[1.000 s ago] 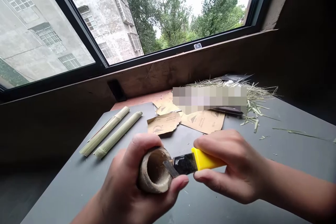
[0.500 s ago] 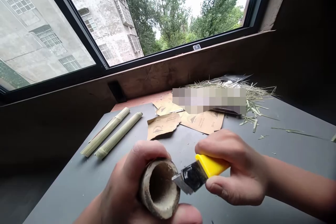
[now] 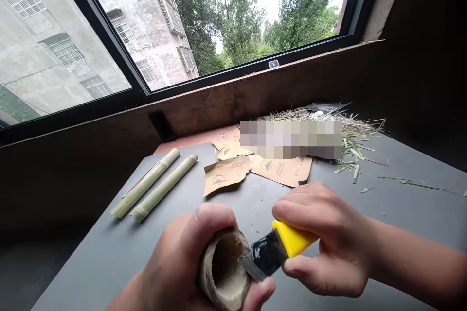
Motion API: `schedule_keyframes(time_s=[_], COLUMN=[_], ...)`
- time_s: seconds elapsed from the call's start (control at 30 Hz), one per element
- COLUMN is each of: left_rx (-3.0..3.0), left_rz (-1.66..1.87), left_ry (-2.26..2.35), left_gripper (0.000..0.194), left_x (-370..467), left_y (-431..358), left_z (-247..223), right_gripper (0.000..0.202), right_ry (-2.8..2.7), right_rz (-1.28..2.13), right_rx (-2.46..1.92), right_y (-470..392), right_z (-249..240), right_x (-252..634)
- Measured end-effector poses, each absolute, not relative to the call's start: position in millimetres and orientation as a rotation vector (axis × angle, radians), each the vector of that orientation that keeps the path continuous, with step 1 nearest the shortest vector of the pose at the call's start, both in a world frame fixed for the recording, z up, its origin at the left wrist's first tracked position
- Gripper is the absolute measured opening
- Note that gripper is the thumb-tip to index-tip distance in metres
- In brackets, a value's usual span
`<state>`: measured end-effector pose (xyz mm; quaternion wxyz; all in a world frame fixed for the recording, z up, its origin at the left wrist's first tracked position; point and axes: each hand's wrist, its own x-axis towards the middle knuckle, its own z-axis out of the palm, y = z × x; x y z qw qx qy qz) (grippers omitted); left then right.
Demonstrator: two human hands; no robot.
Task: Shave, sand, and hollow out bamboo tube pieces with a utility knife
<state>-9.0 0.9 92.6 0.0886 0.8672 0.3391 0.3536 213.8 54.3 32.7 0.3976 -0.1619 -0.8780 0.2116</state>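
Observation:
My left hand (image 3: 182,252) is wrapped round a short, hollow bamboo tube (image 3: 208,272), whose open end faces up toward me. The tube's rim is rough and pale, and its inside is dusty. In my right hand (image 3: 332,248) is a utility knife (image 3: 294,239) with a yellow handle and a black front part. Its short blade (image 3: 251,266) lies at the right side of the tube's rim, close to my left fingertip. The lower part of the tube is hidden by my left hand.
Two green bamboo lengths (image 3: 164,188) lie on the grey table (image 3: 95,248) at the left. Torn brown sandpaper sheets (image 3: 226,175) lie farther back. Thin bamboo shavings (image 3: 359,129) are heaped at the back right, beside a pixelated patch. A window (image 3: 255,70) stands behind.
The tube and both hands have dropped slightly in view. My left fingertip has shifted up closer to the blade, which stays at the rim.

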Motion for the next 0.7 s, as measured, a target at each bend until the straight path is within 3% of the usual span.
schedule_keyframes(time_s=[0.57,0.7], left_rx=[2.624,2.549], left_rz=[1.126,1.147], left_ry=[1.194,1.14], left_gripper=[0.031,0.036], left_x=[-2.4,-3.8], left_y=[-4.4,-4.6], left_z=[93.1,94.3], right_gripper=[0.036,0.034], right_ry=[-2.142,-2.088], right_rz=[0.034,0.206], right_rx=[-0.56,-0.556], right_y=[50.0,55.3], right_z=[35.7,38.6], right_x=[211.8,215.0])
